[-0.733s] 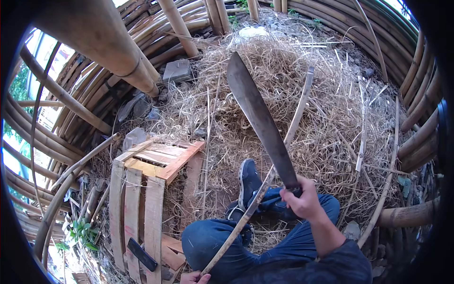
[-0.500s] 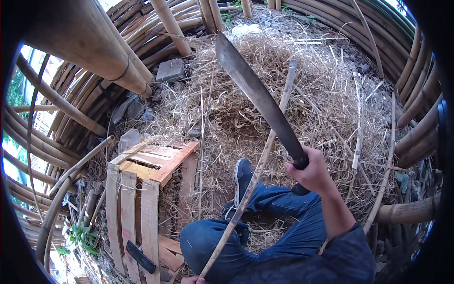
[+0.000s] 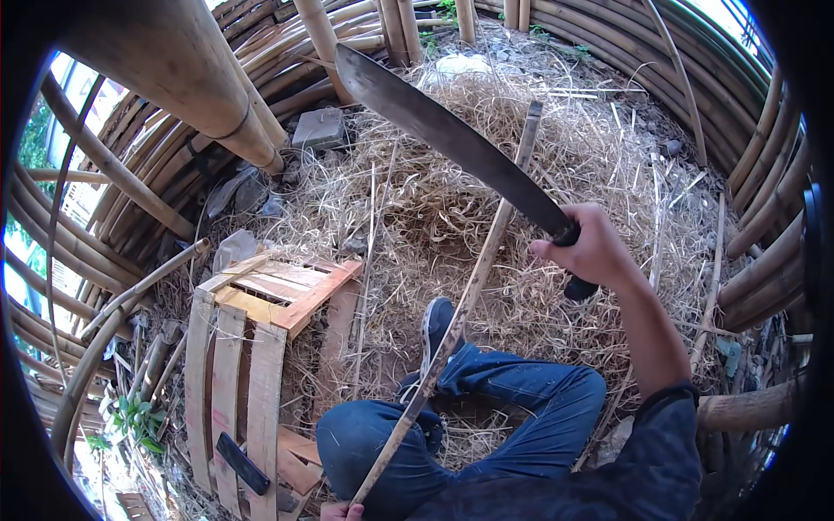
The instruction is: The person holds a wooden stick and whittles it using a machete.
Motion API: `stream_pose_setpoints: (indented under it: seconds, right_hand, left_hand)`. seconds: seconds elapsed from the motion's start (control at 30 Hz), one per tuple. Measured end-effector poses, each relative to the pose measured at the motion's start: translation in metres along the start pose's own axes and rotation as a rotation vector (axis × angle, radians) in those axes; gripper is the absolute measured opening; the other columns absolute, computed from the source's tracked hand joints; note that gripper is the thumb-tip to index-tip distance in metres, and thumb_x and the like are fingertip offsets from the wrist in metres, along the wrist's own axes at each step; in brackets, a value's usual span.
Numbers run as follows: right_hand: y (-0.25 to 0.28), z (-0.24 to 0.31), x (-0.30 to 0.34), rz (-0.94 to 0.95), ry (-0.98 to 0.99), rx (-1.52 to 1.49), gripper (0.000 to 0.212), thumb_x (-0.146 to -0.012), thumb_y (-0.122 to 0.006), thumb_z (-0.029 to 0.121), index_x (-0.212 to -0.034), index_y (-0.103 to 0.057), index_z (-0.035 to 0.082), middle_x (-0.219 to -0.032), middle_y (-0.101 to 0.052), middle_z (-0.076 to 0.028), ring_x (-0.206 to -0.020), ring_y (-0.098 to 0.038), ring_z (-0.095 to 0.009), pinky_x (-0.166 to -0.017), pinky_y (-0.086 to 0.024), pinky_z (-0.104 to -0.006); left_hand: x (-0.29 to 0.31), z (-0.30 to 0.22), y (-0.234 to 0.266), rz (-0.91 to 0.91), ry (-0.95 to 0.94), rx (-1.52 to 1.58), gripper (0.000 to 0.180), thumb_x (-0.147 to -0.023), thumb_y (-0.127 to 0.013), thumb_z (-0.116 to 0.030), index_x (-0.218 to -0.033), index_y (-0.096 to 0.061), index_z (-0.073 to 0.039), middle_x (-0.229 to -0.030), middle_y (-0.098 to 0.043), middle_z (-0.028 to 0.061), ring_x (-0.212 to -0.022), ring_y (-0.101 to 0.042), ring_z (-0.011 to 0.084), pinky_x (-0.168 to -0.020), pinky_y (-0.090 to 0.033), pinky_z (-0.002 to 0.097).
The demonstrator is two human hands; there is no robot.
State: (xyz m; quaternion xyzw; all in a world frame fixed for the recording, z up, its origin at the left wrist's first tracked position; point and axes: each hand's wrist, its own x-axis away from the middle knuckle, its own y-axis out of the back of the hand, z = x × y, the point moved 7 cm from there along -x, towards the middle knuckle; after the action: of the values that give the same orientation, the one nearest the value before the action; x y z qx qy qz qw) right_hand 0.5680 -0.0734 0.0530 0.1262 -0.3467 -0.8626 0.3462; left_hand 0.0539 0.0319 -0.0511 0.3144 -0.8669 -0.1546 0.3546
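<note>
My right hand [image 3: 592, 249] is closed round the dark handle of a machete [image 3: 460, 148]. Its long grey blade is raised and slants up to the left, passing above a bamboo strip [image 3: 476, 286]. At the bottom edge my left hand [image 3: 341, 511] grips the lower end of that strip, only its fingertips showing. From there the strip runs up and to the right, over my bent leg [image 3: 382, 443], with its far end above a heap of pale shavings [image 3: 469, 182]. In this view the blade crosses the strip; whether they touch I cannot tell.
A slatted wooden crate [image 3: 261, 347] stands on the left, with a dark phone [image 3: 243, 463] lying on its slats. Stacked bamboo poles [image 3: 625, 69] curve round the back and sides. A thick bamboo post [image 3: 174, 78] leans in at upper left, near a grey block [image 3: 319, 128].
My right hand has moved a little right and upward, and the machete has swung so its tip points further left. The strip stays in my left hand, tilted slightly more upright.
</note>
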Motion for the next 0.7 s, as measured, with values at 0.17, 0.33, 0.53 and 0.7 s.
stream_pose_setpoints:
  seconds: [0.17,0.33,0.53,0.7]
  right_hand:
    - [-0.003,0.009,-0.005,-0.021,0.059,0.026,0.026,-0.074,-0.078,0.017,-0.071,-0.058,0.0,-0.058,-0.053,0.002,-0.053,-0.049,-0.005,-0.048,-0.039,-0.0252]
    - [-0.022,0.007,-0.003,0.016,-0.051,-0.045,0.025,-0.074,-0.075,0.014,-0.067,-0.054,0.003,-0.058,-0.053,0.002,-0.054,-0.051,-0.006,-0.049,-0.04,-0.0251]
    - [-0.025,0.004,-0.006,0.036,-0.06,-0.012,0.022,-0.074,-0.072,0.014,-0.072,-0.056,-0.001,-0.058,-0.054,-0.002,-0.054,-0.052,-0.008,-0.051,-0.042,-0.0282]
    - [-0.036,0.016,0.0,0.106,-0.025,0.175,0.021,-0.075,-0.069,0.014,-0.079,-0.062,-0.006,-0.057,-0.058,-0.007,-0.053,-0.054,-0.011,-0.052,-0.045,-0.0306]
  left_hand:
    - [-0.003,-0.006,-0.002,-0.106,-0.249,-0.053,0.04,-0.091,-0.059,-0.031,-0.062,-0.056,-0.003,-0.049,-0.047,0.0116,-0.043,-0.046,0.0257,-0.043,-0.033,0.0393]
    - [0.001,-0.008,0.0,-0.192,-0.32,-0.109,0.04,-0.088,-0.062,-0.03,-0.061,-0.057,-0.001,-0.05,-0.046,0.0168,-0.043,-0.048,0.0331,-0.044,-0.035,0.0402]
    - [0.005,-0.009,-0.003,-0.235,-0.312,-0.075,0.037,-0.087,-0.065,-0.025,-0.06,-0.054,-0.002,-0.052,-0.047,0.0187,-0.045,-0.05,0.0359,-0.046,-0.037,0.0406]
    - [0.018,-0.015,-0.005,-0.346,-0.382,-0.234,0.029,-0.088,-0.064,-0.019,-0.067,-0.053,-0.002,-0.057,-0.049,0.0185,-0.051,-0.052,0.0378,-0.048,-0.039,0.0416]
